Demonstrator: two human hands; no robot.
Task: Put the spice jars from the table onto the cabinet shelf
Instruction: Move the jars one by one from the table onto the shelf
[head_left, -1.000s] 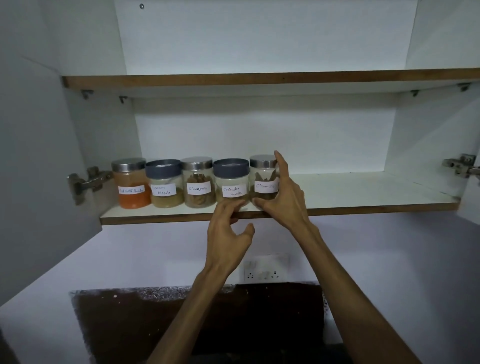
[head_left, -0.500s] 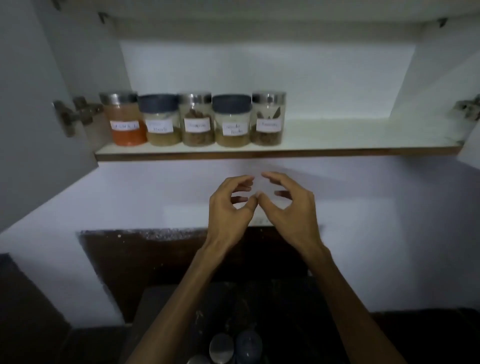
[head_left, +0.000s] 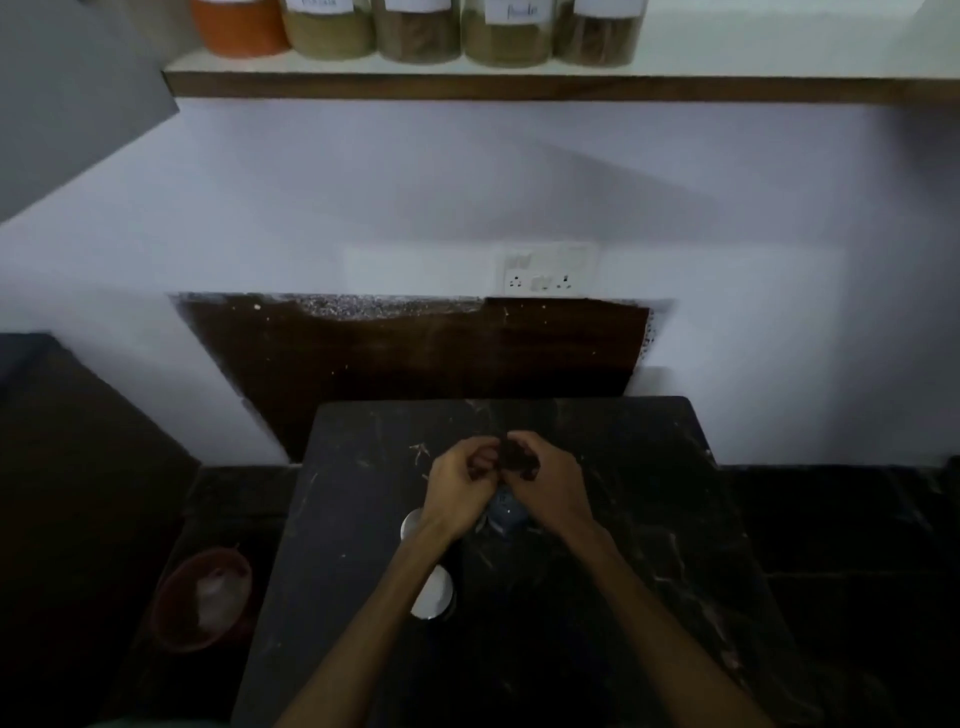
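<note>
- both hands are seen low over the dark marble table (head_left: 649, 519), meeting near its middle.
- the left hand (head_left: 457, 491) is held with fingers curled inward, its tips brought against the right hand's.
- the right hand (head_left: 548, 483) is curled the same way, fingers bent over a dark jar (head_left: 514, 460) that shows between the two hands.
- the dark jar appears to be gripped from both sides, though the dim light leaves it uncertain whether the fingers are closed tight on it.
- a blue-grey lidded jar (head_left: 503, 512) is glimpsed just below the hands, mostly hidden by the wrists.
- a silver lid (head_left: 413, 525) is spotted beside the left wrist, and another silver-lidded jar (head_left: 434, 595) is found nearer the camera, partly covered by the left forearm.
- up top, the cabinet shelf (head_left: 519, 85) is lined with five jars, only their lower halves caught in frame.
- from the left: an orange jar (head_left: 236, 31), an olive-powder jar (head_left: 330, 36), a brown-filled jar (head_left: 418, 39), a second powder jar (head_left: 506, 41) and a dark-leaf jar (head_left: 597, 41), all set side by side, touching or nearly so.
- white labels are seen on them, cropped by the frame edge.
- a wall socket (head_left: 545, 270) is noted on the white wall above a brown backsplash (head_left: 405, 358).
- a reddish bowl (head_left: 205, 597) is seen on the floor left of the table.
</note>
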